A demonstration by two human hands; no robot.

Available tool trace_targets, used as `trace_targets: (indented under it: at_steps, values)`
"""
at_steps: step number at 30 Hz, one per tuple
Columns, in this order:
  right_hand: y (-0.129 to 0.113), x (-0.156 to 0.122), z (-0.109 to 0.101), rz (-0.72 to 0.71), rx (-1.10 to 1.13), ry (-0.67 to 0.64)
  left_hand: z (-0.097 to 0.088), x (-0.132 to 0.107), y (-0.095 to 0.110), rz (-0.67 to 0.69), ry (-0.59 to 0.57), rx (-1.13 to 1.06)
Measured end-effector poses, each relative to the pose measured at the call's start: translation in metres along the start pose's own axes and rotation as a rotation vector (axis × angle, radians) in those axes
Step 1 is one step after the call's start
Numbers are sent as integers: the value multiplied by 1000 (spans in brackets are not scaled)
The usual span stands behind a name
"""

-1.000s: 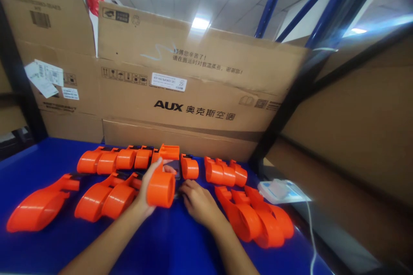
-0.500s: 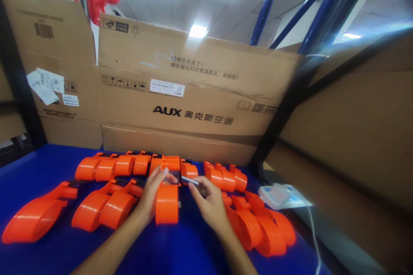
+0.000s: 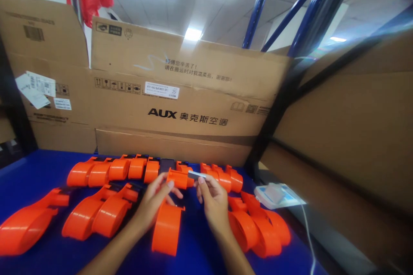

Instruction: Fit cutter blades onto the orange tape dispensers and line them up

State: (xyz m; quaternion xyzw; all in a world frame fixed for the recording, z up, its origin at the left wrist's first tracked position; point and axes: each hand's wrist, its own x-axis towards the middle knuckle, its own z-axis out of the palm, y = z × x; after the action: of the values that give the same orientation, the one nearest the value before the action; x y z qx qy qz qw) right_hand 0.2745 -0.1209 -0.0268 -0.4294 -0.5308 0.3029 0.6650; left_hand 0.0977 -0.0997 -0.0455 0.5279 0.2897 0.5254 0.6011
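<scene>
Orange piece between left-hand fingers

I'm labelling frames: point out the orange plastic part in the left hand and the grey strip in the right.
Orange plastic part [image 3: 167,228]: head view, lower curved band.
Grey strip [image 3: 195,175]: head view, its exposed length.

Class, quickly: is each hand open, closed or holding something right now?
Left hand: holding an orange plastic piece.
Right hand: holding a thin grey strip.

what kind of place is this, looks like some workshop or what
Probably a workshop or storeroom bench: a thick blue metal rack post, a large brown printed cardboard sheet behind, and rows of orange plastic ring-ended parts on a flat blue surface.
</scene>
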Motion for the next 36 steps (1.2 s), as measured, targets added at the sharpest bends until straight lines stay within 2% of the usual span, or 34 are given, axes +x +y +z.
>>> trace_targets:
  at_steps: [19, 27, 36]
  values:
    - [5, -1, 2, 1, -109, -92, 0, 0, 1, -10, -18, -14]
    - [3, 2, -2, -34, -57, 50, 0, 3, 2, 14, 129, 2]
    - [3, -1, -3, -33, -48, 5, 1, 3, 2, -2, 149, -22]
